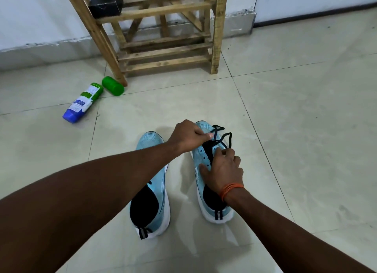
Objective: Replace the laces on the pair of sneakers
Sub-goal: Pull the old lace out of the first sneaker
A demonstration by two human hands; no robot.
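Ok so both shoes are on the floor [295,129], side by side, heels toward the person and toes pointing away. All the action is on the right shoe [201,154]. The left shoe [150,142] just sits under the crossing left forearm, which hides its eyelets, so I can't tell if it has a lace.

The black lace [230,140] is bunched up at the toe end of the right shoe's eyelet rows, with loose loops spilling off the far right side. The left hand [187,136] reaches across from the left and pinches a strand right at the toe end, thumb and forefinger closed on it. The right hand [224,168] is the nearer one. It sits mid-shoe with the thumb pressed along the left eyelet row and the fingers [230,153] curled over the right row, clamping the shoe. One strand runs down to those fingertips, but I can't tell if they're pinching it too.

The thing that matters here: the shoe's long axis runs straight away from the person, and the lace lies past the right hand, toward the toe. So I'd guess the left hand works the strand across the eyelets while the right keeps the shoe from sliding. Looks like early going on this shoe.
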